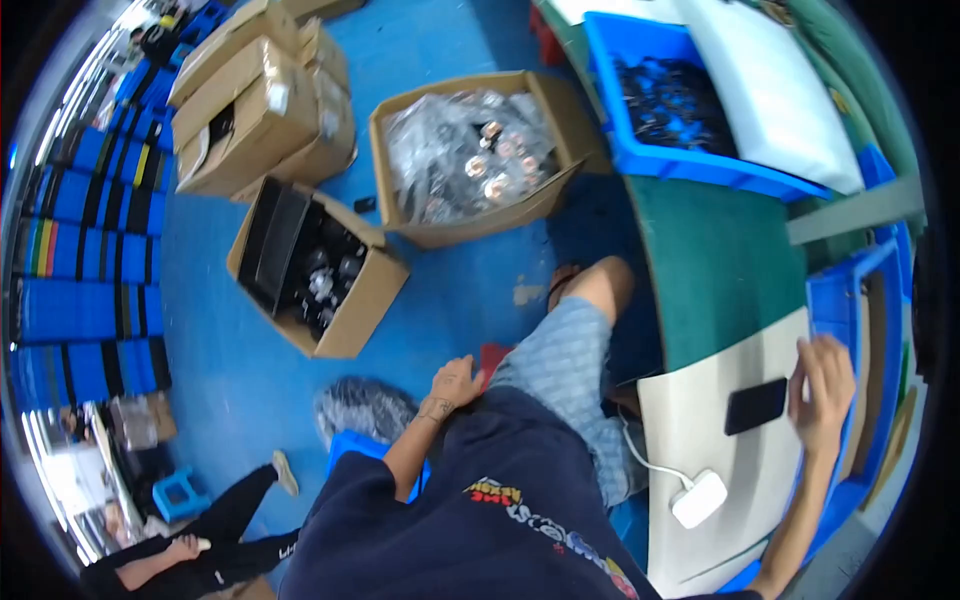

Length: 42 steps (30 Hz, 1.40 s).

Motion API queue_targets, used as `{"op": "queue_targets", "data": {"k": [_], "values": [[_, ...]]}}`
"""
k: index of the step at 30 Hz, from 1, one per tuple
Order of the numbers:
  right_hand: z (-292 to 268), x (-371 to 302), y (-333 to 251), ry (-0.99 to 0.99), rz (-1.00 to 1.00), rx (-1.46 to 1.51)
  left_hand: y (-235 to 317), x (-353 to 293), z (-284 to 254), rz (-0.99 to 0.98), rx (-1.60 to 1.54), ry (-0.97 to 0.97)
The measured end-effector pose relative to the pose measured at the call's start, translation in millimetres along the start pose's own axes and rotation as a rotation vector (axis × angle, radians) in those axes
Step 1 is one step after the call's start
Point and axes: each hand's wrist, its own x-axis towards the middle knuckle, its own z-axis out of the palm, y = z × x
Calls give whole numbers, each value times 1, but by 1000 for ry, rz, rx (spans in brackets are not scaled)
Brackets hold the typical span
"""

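Note:
My right hand (825, 388) hovers at the right side of the cream-coloured board on the table, its fingers slightly bent and apart, with nothing visible in them. Just left of it lies a black smartphone (757, 406). A white charger-like block (699, 499) with a white cable sits nearer to me on the cream board (690, 410). My left hand (457, 381) is low beside my left thigh, next to a red edge (491, 362), perhaps of a stool. Its fingers look curled in, and no object shows in them.
On the floor stand an open carton (362, 315) of black parts, a carton (560, 190) lined with clear plastic, and stacked cartons (235, 150). Blue bins (740, 172) and a white bag (770, 95) lie on the green table. Another person's hand (183, 548) appears at lower left.

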Motion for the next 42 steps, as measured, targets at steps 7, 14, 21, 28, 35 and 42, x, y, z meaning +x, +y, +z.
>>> {"op": "queue_targets", "data": {"k": [7, 14, 21, 28, 35, 42], "values": [[40, -42, -59, -46, 333, 273, -86, -72, -1, -295, -300, -8], [91, -48, -149, -7, 576, 591, -122, -75, 10, -414, -1130, -154], [108, -36, -193, 109, 783, 738, -74, -29, -18, -240, -515, -407], [111, -77, -236, 62, 935, 901, -185, -104, 40, -317, -729, -375], [135, -60, -256, 71, 880, 1026, -276, -74, 123, 110, -654, -344], [215, -12, -244, 50, 735, 1004, 75, 92, -130, 799, 434, 825]]}}
